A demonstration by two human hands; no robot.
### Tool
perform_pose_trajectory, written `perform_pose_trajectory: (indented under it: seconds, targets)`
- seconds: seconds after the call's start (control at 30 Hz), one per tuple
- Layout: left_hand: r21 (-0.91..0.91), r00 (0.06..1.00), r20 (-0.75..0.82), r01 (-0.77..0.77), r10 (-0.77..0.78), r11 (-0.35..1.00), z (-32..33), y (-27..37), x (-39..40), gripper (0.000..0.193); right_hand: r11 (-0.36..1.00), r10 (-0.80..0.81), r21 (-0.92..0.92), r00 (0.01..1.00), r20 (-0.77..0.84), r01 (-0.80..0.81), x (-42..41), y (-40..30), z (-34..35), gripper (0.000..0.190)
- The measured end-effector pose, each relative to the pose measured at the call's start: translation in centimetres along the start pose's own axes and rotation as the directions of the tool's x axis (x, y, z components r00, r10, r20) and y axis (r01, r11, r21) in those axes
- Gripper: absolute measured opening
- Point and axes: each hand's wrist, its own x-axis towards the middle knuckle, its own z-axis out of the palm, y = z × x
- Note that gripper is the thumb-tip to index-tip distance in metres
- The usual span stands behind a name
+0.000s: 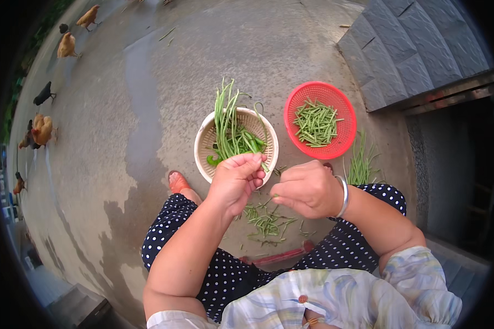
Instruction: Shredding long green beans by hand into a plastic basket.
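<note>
My left hand (239,177) grips a bunch of long green beans (226,119) near their ends, above the near rim of a cream plastic basket (201,135). The beans stretch back over that basket, where green peppers (253,142) also lie. To its right my right hand (306,189), with a bangle at the wrist, is closed with a small green piece showing at the fingertips. A red plastic colander (289,119) holds short cut bean pieces (318,123). Bean scraps (267,222) lie on the ground below my hands.
More long beans (360,162) lie on the concrete ground (185,53) right of the colander. A red-edged object (280,257) is between my legs. Several chickens (42,128) stand at the left. A grey tiled structure (403,49) rises at the upper right.
</note>
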Motion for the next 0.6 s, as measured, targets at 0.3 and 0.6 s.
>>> perform_pose_trajectory:
  seconds: [0.3, 0.6]
  targets:
    - [0.596, 0.96, 0.126, -0.276, 0.251, 0.754, -0.5, -3.2, -0.6, 0.01, 0.706, 0.232, -0.582, 0.908, -0.349, -0.404, -2.4, 8.8, -4.5, 0.017]
    - [0.832, 0.942, 0.207, -0.312, 0.265, 0.458, -0.6, -4.9, -0.9, 0.012, 0.487, 0.734, 0.426, 0.622, 0.274, -0.762, -1.3, 6.8, -3.0, 0.025]
